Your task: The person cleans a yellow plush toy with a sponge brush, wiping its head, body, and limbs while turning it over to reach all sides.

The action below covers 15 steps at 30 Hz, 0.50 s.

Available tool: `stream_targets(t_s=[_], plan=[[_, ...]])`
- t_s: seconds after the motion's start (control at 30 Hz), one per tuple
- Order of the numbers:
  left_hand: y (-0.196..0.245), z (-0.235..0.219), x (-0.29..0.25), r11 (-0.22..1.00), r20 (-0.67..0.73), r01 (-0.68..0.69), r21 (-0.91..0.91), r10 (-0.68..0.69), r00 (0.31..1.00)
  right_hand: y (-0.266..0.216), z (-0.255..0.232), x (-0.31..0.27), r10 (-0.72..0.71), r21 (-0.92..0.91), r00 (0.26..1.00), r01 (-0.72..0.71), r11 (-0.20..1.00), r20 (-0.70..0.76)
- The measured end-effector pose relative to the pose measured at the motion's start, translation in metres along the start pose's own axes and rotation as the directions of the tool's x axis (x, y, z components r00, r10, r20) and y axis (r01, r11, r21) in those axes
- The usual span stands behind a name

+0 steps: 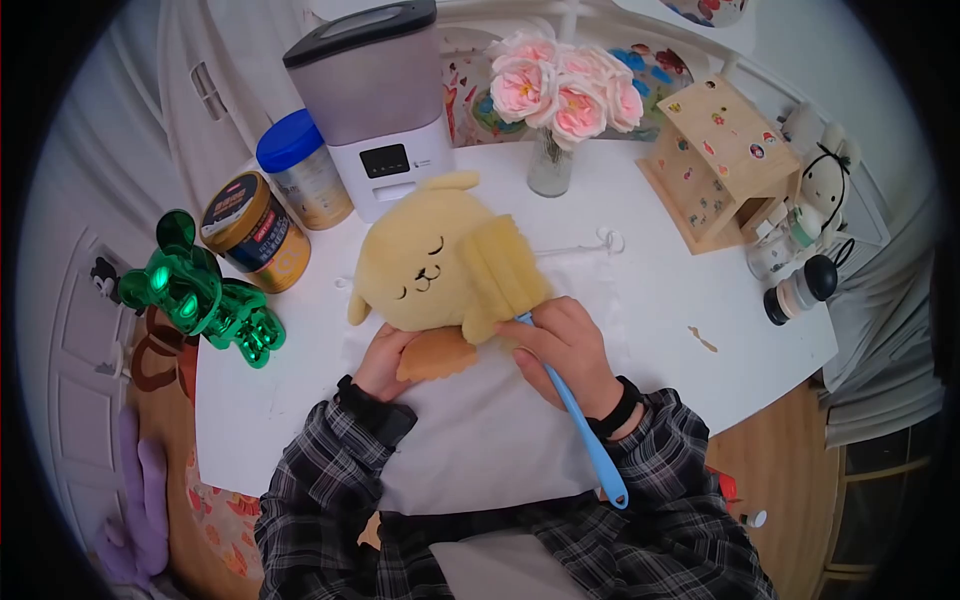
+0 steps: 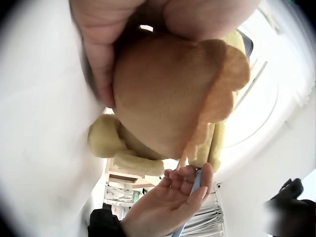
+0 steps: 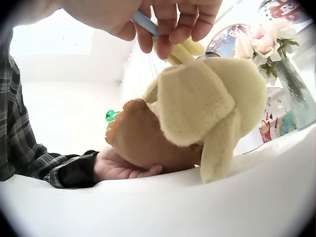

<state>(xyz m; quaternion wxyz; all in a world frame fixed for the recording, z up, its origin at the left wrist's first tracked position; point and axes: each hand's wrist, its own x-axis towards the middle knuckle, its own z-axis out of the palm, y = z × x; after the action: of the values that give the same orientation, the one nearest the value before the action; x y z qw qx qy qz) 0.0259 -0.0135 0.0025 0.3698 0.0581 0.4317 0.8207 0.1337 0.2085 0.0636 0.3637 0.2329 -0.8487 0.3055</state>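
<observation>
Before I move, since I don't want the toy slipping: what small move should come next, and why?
Probably stroke the yellow end of the blue-handled tool lightly along the yellow plush dog. The head view shows that end overlapping the dog, beside its face; the right hand pinches the tool, and the left hand grips the dog at its orange scalloped part, which should steady it.

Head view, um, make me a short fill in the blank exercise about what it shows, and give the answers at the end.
1. The right hand grips a ____ handle.
2. The left hand holds a yellow plush toy whose stitched eyes look ____.
3. The pink flowers stand in a clear ____.
4. The shiny bear figure is ____ in colour.

Missing words: blue; closed; vase; green.
</observation>
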Motion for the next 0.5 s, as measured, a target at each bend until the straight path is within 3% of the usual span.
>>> stream_targets(t_s=[0.5], plan=[[0.005,-0.020,-0.002,0.998,-0.104,-0.041,0.057,0.047,0.993,-0.007,0.000,0.009,0.073,0.159,0.990,-0.092,0.983,0.123]])
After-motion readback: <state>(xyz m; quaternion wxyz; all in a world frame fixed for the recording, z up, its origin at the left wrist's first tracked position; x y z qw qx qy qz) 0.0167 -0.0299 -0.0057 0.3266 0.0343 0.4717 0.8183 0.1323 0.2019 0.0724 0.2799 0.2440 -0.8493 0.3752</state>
